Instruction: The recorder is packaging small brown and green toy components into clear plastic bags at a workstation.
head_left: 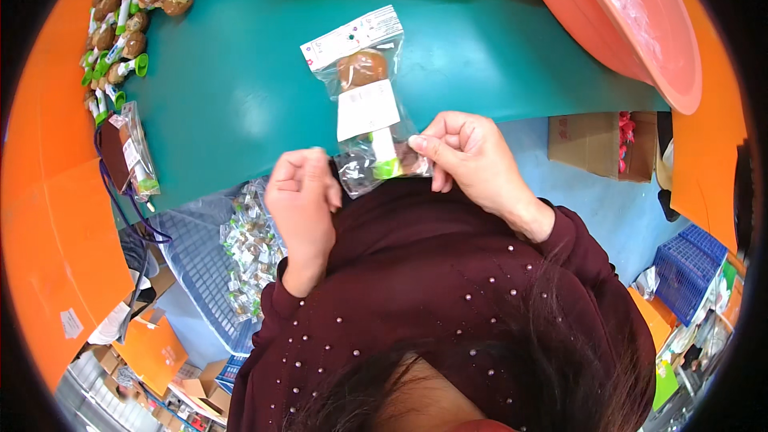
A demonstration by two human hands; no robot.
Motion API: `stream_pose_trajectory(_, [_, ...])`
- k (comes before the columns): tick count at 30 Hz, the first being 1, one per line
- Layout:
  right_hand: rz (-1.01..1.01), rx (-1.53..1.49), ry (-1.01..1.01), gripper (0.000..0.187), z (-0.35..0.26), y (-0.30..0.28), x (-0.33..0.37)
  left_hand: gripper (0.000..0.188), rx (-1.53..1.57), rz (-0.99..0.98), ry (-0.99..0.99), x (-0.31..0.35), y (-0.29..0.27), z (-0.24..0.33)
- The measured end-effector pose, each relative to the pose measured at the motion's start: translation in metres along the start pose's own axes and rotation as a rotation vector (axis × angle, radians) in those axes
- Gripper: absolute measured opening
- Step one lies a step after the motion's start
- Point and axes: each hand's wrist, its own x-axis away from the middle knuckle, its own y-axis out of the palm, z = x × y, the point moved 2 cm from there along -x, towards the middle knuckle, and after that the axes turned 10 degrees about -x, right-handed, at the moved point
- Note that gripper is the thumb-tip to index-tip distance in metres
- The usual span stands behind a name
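A clear plastic bag (328,84) with a white printed header lies on the green tabletop near its front edge. Inside it is a brush-like item with a round brown head (362,70), a white stem and a green end, partly covered by a white label (367,112). My right hand (474,158) pinches the bag's near right corner between thumb and fingers. To the left of the bag, my left hand (304,204) is slightly blurred, its fingers curled in with nothing seen in them; a small gap appears to separate it from the bag.
Several unbagged brown-headed items (132,20) are heaped at the far left. One bagged piece (138,148) lies at the left edge. Below it, a blue crate (200,272) holds several packed bags. A pink basin (612,24) stands far right, and a cardboard box (588,144) stands beneath.
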Motion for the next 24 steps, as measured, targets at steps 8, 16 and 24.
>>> stream_pose_trajectory(8, [-0.026,-0.037,-0.017,0.018,0.006,0.004,0.0,0.025,-0.012,-0.326,0.019,0.022,-0.022,-0.013])
stream_pose_trajectory(16, [-0.018,-0.027,-0.015,0.017,0.008,0.011,0.0,0.017,-0.207,-0.256,0.174,0.022,-0.027,-0.013])
stream_pose_trajectory(24, [-0.02,-0.007,-0.014,0.017,0.005,0.012,-0.001,0.019,-0.693,-0.235,0.949,0.005,-0.036,0.01])
